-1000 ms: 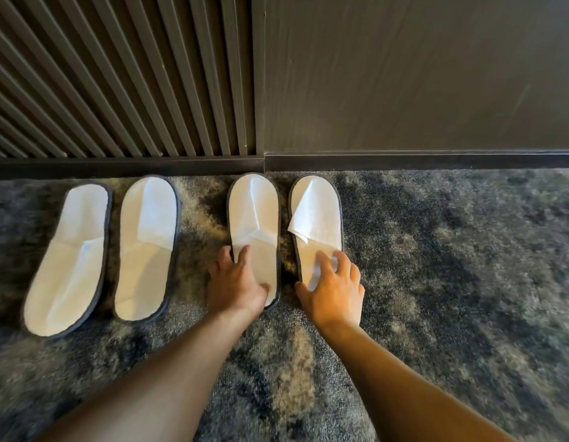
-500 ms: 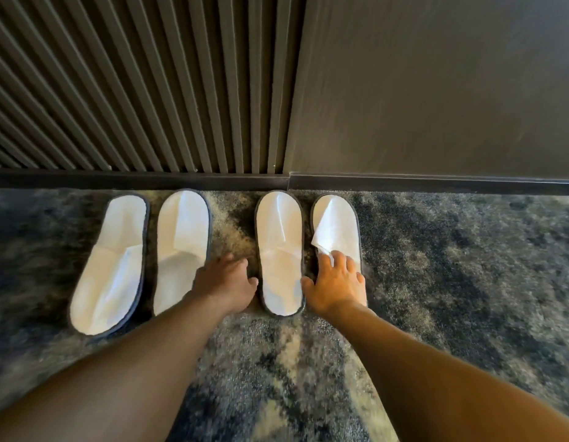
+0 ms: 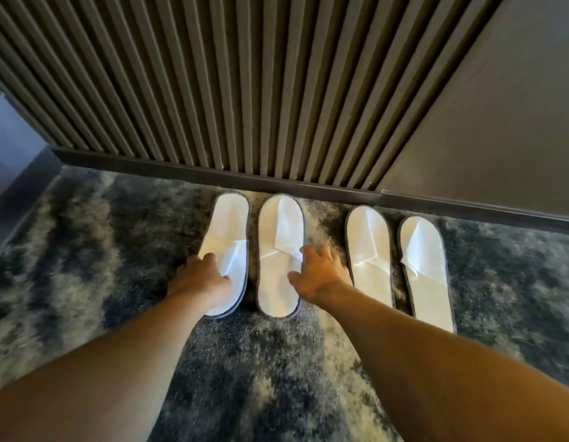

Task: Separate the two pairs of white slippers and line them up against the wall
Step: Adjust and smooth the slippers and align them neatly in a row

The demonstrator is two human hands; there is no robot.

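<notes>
Four white slippers with grey edging lie on the carpet, toes toward the wall's baseboard (image 3: 213, 173). The left pair is the far-left slipper (image 3: 228, 224) and the second slipper (image 3: 278, 228), side by side. The right pair is the third slipper (image 3: 367, 240) and the far-right slipper (image 3: 423, 250), set apart by a gap of carpet. My left hand (image 3: 201, 275) lies on the far-left slipper's heel half, fingers curled at its upper's edge. My right hand (image 3: 319, 269) grips the second slipper's right edge, thumb on the insole.
Mottled grey-and-cream carpet (image 3: 85, 250) runs left and toward me. A ribbed dark panel (image 3: 213, 90) and a plain dark panel (image 3: 500, 122) form the wall. A side wall (image 3: 8, 148) closes the left corner.
Both hands left the right pair and moved over to the left pair. The far-left slipper, earlier angled outward, now lies nearly parallel to its mate. My view swung left.
</notes>
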